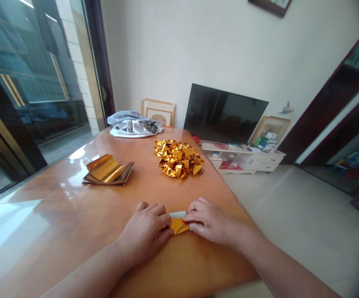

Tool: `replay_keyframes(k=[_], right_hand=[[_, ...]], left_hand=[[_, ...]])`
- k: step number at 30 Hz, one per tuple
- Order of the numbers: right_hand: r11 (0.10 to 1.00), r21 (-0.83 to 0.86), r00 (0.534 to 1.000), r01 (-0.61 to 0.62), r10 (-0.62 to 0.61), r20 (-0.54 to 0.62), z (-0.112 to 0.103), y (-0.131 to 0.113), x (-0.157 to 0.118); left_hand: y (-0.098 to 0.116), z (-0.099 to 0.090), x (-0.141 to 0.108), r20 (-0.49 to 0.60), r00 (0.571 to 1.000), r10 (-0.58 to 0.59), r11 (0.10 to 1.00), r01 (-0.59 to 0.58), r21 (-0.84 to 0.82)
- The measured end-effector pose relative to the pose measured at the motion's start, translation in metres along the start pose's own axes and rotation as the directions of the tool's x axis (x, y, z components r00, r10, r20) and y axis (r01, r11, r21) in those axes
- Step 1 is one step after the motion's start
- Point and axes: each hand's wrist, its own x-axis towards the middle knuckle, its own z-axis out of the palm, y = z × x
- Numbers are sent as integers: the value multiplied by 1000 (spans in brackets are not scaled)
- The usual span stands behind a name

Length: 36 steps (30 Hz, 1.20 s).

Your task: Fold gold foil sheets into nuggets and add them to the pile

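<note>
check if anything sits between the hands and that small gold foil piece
Nothing visible stands in the way: the left hand and the right hand both touch the small gold foil piece directly, on the glossy orange-brown tabletop, with no object between them and it.

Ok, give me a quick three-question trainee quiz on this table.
1. What small item lies between the left hand and the right hand on the glossy orange-brown wooden table?
2. True or false: the crumpled heap of folded gold foil pieces sits on the floor.
3. Which is farther from the hands: the flat stack of gold foil sheets or the grey cloth bundle?

Key:
1. A small folded gold foil piece with a white edge.
2. False, it is on the table.
3. The grey cloth bundle.
</note>
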Motion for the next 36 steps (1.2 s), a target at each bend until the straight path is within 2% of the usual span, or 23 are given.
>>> replay_keyframes(k=[5, 11, 18, 23, 36], right_hand=[[997, 66, 997, 37, -41, 60, -4, 13, 12], [969, 227, 988, 95, -119, 95, -7, 25, 26], [924, 377, 977, 69, -139, 162, -1, 39, 41], [933, 361, 977, 2, -79, 198, 2, 37, 48], [942, 324, 992, -85, 50, 114, 18, 35, 52]], left_hand=[[1, -1, 0, -4, 1000, 9, 1000, -9, -2], [1, -1, 0, -13, 999, 38, 999, -38, 25], [2, -3, 0, -12, 998, 60, 997, -59, 48], [3, -4, 0, -9, 998, 68, 996, -67, 64], [-2, 1, 0, -25, 992, 121, 990, -118, 77]])
